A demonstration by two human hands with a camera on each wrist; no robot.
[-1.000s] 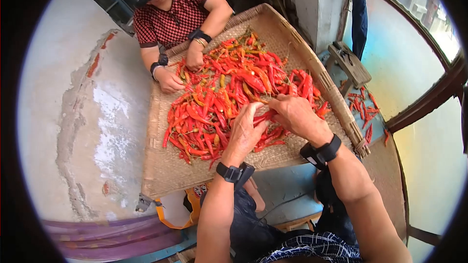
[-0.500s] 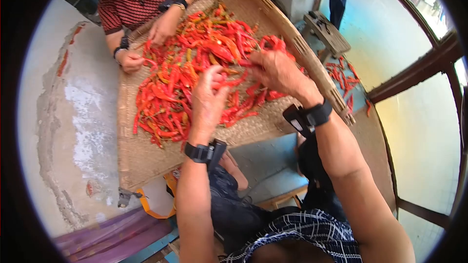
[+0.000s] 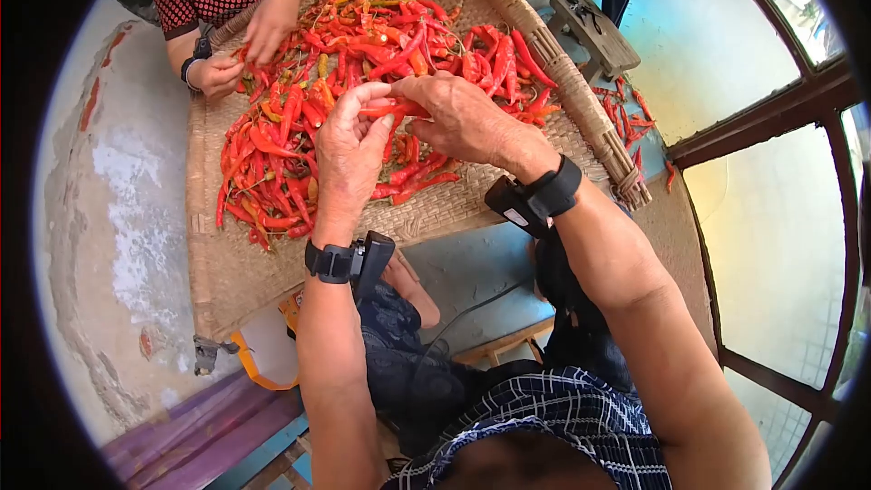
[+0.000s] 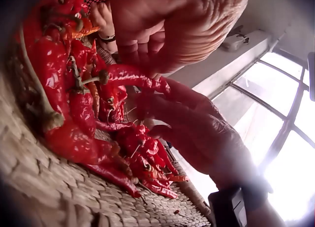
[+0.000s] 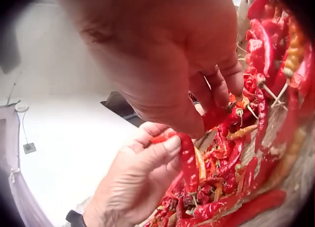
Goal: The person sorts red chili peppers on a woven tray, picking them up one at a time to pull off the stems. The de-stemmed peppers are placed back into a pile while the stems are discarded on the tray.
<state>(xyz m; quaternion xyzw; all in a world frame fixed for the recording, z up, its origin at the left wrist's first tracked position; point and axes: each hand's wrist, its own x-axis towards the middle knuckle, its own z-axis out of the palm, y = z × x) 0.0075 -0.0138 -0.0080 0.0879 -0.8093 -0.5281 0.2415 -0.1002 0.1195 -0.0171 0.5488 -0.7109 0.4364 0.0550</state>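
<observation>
My left hand pinches a red chili pepper between thumb and fingers, above the pile of chilies. Close against it, my right hand meets the left fingertips over the same spot. In the right wrist view, a long red chili hangs down at the left thumb, and red flesh of a chili shows between the right thumb and fingers. A green-brown stem points away from the held chili in the left wrist view.
A woven tray with a raised rim bears the chilies. Across it, another person's hands work at the pile. A wooden stool stands at the right, with loose chilies on the floor. A wall flanks the left side.
My hands were together, parted half a second ago with a chili in the left, and are now together again. The tray has shifted left and up in view. The other person's hands have moved closer together.
</observation>
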